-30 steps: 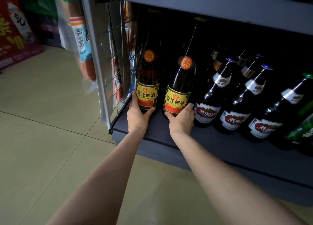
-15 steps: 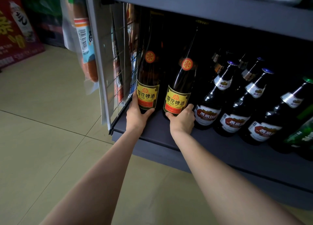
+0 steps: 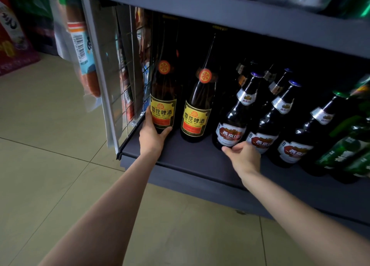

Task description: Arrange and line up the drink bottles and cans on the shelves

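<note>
Aligning front row: left hand (image 3: 152,137) gripping yellow-label bottle (image 3: 163,97), right hand (image 3: 243,158) loosely curled, holding nothing, at red-label bottle (image 3: 233,123) frame centre; next, grasp and square it

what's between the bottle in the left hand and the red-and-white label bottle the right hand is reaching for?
One bottle: the second yellow-label bottle, standing upright and ungripped between the left hand's yellow-label bottle and the red-and-white label bottle at the right hand. Head view.
</note>
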Available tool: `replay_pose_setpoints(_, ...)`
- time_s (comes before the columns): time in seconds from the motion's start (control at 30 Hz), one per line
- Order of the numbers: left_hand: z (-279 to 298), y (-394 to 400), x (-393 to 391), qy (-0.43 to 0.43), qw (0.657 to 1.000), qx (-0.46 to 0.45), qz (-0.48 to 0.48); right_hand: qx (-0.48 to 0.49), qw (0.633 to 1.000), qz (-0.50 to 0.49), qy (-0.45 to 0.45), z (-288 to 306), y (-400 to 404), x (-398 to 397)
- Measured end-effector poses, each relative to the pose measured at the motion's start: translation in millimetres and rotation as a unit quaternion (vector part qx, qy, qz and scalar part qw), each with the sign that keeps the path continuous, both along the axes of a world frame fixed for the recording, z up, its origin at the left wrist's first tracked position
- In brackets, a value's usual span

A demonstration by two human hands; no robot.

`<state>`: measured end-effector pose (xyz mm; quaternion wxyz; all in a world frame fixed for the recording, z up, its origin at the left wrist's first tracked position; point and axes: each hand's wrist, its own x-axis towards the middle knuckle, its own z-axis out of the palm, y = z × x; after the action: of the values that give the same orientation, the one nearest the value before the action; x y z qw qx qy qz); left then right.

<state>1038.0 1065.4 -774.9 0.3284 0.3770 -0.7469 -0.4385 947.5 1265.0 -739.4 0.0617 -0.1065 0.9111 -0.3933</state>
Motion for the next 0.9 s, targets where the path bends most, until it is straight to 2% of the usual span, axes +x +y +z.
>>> replay_pose_setpoints(0.17, -4, 46, 10, -0.008, 0.993, -0.039, 0.108, 0.044, 0.999, 0.009, 0.031, -6, -1, 1)
replay_pose_setpoints(0.27, -8, 83, 5, -0.012, 0.996, -0.076, 0.041, 0.064, 0.997, -0.009, 0.050, -5, -9, 5)
replay_pose_setpoints(0.47, 2, 86, -28, -0.038, 0.999, -0.014, -0.031, 0.136, 0.986, -0.030, 0.088, 0, -9, -3)
replay_pose_setpoints(0.63, 3, 81, -34, -0.036, 0.999, -0.004, -0.006, 0.160, 0.981, -0.017, 0.105, -2, -8, -8)
replay_pose_setpoints(0.8, 2, 89, -29, -0.045, 0.999, -0.008, 0.004, 0.145, 0.985, 0.020, 0.096, -2, 2, -13)
replay_pose_setpoints(0.9, -3, 112, -17, -0.026, 0.998, -0.053, 0.013, 0.126, 0.988, 0.036, 0.083, -1, 30, -20)
